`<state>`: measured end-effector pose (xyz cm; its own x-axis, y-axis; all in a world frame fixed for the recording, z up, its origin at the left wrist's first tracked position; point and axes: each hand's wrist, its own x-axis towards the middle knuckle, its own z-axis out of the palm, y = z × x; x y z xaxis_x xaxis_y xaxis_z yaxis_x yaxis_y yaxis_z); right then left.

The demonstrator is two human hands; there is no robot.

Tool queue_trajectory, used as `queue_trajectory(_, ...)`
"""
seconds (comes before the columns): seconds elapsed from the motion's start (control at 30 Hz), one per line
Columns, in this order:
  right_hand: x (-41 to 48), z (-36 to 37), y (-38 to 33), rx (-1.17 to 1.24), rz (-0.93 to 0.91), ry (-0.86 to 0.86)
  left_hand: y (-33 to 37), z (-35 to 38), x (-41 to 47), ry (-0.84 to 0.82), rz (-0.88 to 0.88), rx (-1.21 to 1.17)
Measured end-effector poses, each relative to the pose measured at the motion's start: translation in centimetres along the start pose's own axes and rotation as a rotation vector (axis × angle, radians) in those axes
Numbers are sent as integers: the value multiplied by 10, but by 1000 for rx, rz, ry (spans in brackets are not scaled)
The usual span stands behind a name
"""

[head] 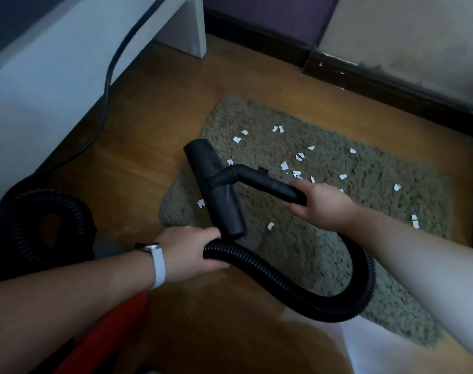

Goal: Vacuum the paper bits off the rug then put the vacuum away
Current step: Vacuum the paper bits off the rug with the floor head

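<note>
"Wood underfoot: a brown plank floor (149, 147) with a dull shine, and on it a shaggy grey-green rug (284, 252), roughly oblong with rounded corners."

"And the vacuum?"

"Only its black parts showed plainly. A ribbed, flexible hose (330, 310) swung in a wide loop over the near end of the rug. It ran up into a smooth bent tube (257, 176), and that joined a long, rounded floor head (216, 190) over the rug's left edge. Whether the head touched the pile I could not tell."

"Who held what?"

"The left hand (192, 252) was wrapped round the ribbed hose just beside the near end of the head, fingers curled beneath it. The right hand (321, 203) was closed round the tube's far end, thumb stretched along the top."

"So neither hand was slack?"

"Neither. Each gripped its own part. A watch (158, 263) on a white strap sat on the left wrist."

"And the paper?"

"Small white torn bits (284, 166) lay scattered on the pile, most of them beyond the tube and the right hand, a few just beside the head."
</note>
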<state>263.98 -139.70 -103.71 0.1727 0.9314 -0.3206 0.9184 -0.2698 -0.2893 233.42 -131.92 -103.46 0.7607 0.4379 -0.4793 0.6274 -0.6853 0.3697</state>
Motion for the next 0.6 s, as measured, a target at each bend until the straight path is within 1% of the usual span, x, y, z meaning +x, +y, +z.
queue_trajectory(0.13, 8, 5, -10, 61, -36, 3, 19, 6, 1, -75, 92, 110)
queue_trajectory(0.3, 11, 3, -8, -3, -51, 21, 37, 11, 5, -48, 47, 52)
queue_trajectory(0.43, 7, 3, 8, -109, -61, 2, 31, 11, 5, -42, 81, 74)
queue_trajectory(0.6, 0, 9, 16, -25, 7, 50, 24, 14, 2, -5, 67, 32)
